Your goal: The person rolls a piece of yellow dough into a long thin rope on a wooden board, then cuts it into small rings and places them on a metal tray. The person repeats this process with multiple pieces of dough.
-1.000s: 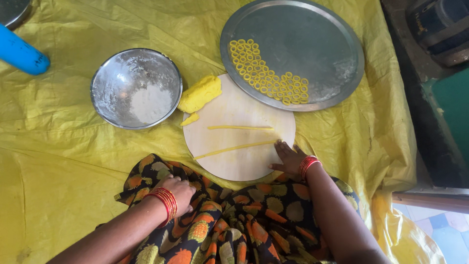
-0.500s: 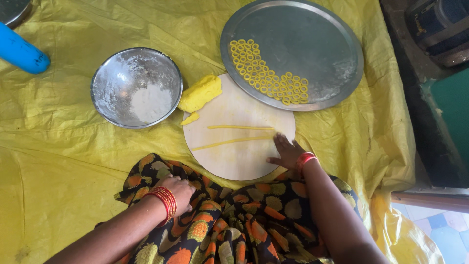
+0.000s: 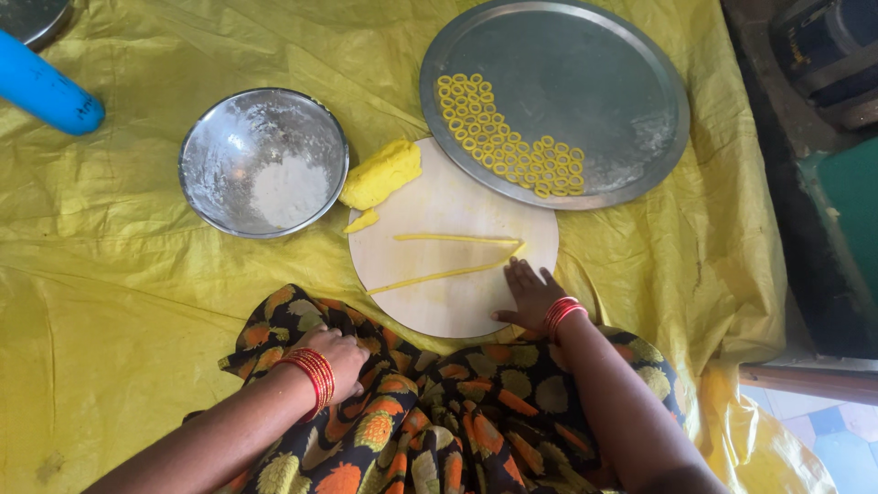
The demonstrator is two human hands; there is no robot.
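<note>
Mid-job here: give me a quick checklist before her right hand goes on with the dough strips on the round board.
1. Right hand flat on round board, beside strips: ok.
2. Two dough strips intact, meeting at right ends: ok.
3. Left hand off the board, on patterned cloth: ok.
4. Dough lump at board edge, within reach: ok.
5. Steel tray has bare space beside rings: ok.
6. Flour in bowl: ok.

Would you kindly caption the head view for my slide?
Right hand on a round board by two dough strips; left hand rests on patterned cloth.
</note>
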